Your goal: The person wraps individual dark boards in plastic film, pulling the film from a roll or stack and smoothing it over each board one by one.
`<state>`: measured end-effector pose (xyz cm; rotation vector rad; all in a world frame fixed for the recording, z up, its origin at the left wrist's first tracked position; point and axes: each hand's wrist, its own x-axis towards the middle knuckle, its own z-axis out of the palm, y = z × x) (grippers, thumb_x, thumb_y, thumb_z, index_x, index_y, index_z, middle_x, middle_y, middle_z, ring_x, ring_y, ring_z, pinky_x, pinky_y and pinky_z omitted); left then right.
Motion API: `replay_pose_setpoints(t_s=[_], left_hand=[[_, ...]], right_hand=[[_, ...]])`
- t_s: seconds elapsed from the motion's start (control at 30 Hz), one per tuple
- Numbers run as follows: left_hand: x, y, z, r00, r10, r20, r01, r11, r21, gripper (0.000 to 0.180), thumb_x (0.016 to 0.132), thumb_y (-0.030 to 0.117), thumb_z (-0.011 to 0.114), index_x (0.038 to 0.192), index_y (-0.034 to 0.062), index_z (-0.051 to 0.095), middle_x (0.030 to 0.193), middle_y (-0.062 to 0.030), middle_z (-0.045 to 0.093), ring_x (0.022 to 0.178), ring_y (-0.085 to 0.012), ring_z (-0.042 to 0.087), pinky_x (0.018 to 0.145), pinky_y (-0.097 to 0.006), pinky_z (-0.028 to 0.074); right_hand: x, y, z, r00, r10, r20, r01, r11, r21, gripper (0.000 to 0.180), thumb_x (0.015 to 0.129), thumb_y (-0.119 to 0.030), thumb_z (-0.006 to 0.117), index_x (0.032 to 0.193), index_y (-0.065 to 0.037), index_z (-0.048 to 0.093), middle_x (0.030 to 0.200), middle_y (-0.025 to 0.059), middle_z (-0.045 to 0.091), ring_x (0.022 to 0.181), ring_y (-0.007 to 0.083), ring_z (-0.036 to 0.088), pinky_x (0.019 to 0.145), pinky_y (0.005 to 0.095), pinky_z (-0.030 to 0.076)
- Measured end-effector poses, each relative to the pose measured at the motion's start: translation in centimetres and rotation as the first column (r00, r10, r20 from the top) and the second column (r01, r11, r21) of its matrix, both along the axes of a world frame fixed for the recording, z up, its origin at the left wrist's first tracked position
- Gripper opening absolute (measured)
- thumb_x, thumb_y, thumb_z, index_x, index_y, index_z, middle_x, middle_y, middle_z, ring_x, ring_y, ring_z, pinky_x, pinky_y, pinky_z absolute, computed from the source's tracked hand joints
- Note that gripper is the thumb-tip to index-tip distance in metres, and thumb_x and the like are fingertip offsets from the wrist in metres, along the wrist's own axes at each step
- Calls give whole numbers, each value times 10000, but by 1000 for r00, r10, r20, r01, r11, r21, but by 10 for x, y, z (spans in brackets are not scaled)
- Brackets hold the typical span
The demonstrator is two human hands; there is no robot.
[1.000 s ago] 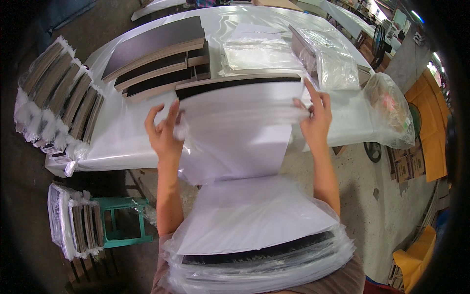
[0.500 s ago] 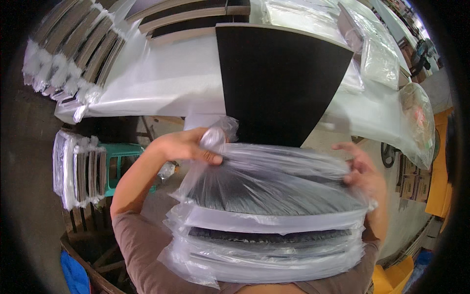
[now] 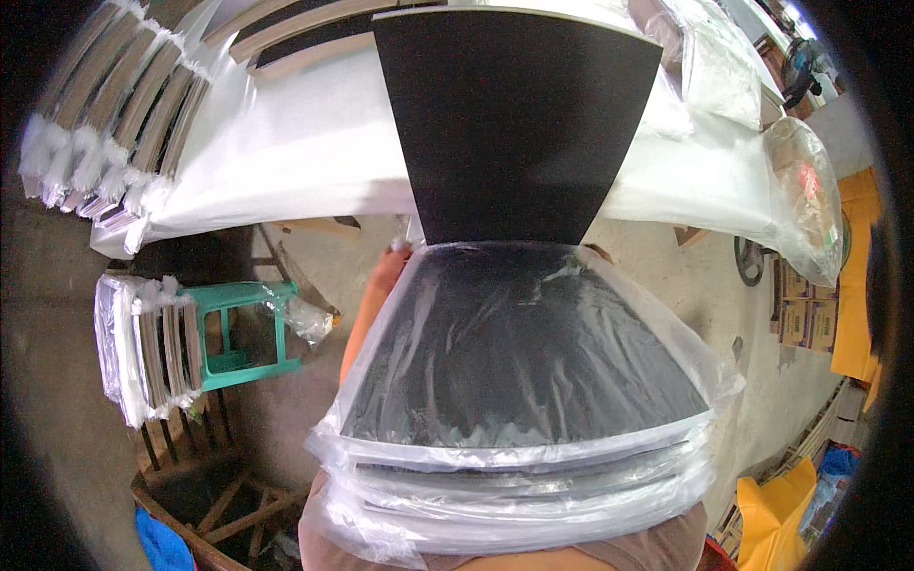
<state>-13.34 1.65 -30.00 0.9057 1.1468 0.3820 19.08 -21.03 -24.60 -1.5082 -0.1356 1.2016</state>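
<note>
In front of my body is a stack of black panels [image 3: 524, 352] in clear plastic bags, the top panel covered by its film [image 3: 714, 381]. My left hand [image 3: 393, 259] is at the stack's far left corner, its fingers mostly hidden behind the panel and plastic. Only a sliver of my right hand [image 3: 597, 252] shows at the far right corner; the rest is hidden under the stack's edge. Just beyond, an unwrapped black panel [image 3: 519, 124] with a pale edge lies over the table's near side, close to the wrapped stack.
A white-covered table [image 3: 295, 143] spans the far side. Bagged panels [image 3: 119, 114] stand at its left end. More bagged panels [image 3: 148, 347] lean beside a green stool [image 3: 248, 333]. Cartons [image 3: 809, 314] and a filled clear bag [image 3: 807, 205] are at right.
The gathered plastic over the top panel now lies spread toward its far edge. Both hands have gone from above the stack to its far corners. The view has shifted slightly.
</note>
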Motion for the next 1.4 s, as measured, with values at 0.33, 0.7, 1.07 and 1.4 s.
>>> replay_pose_setpoints(t_s=[0.33,0.7,1.07,1.4], left_hand=[[37,8,292,733,-221,643,-129,883,451,852,683,747,281,1269,129,289,1041,-90,460,566,-86,328,415,-189,248],[125,-48,309,599,-318,735,-89,886,455,434,814,268,562,1138,35,392,1034,-62,508,841,-110,524,681,-234,433],[133,-31,279,573,-20,819,-113,988,103,236,846,161,511,1037,23,502,938,-73,585,822,-134,562,736,-260,465],[143,-30,277,787,-362,500,-217,596,773,459,821,153,546,1233,77,356,1180,-88,432,1036,-191,457,897,-306,369]], right_hand=[[61,44,172,809,158,566,-481,731,484,272,716,-151,619,947,-34,534,766,-39,484,678,61,415,596,198,340],[-82,134,258,846,-38,532,-407,598,690,192,842,-206,529,754,-39,498,627,-28,425,556,43,393,491,178,313],[-70,143,252,979,39,200,-181,626,759,116,792,-136,598,833,-35,560,684,-17,539,643,46,498,594,171,400],[-74,147,244,663,-221,715,-384,720,578,59,768,-54,598,802,-5,605,691,1,567,644,52,504,557,189,394]])
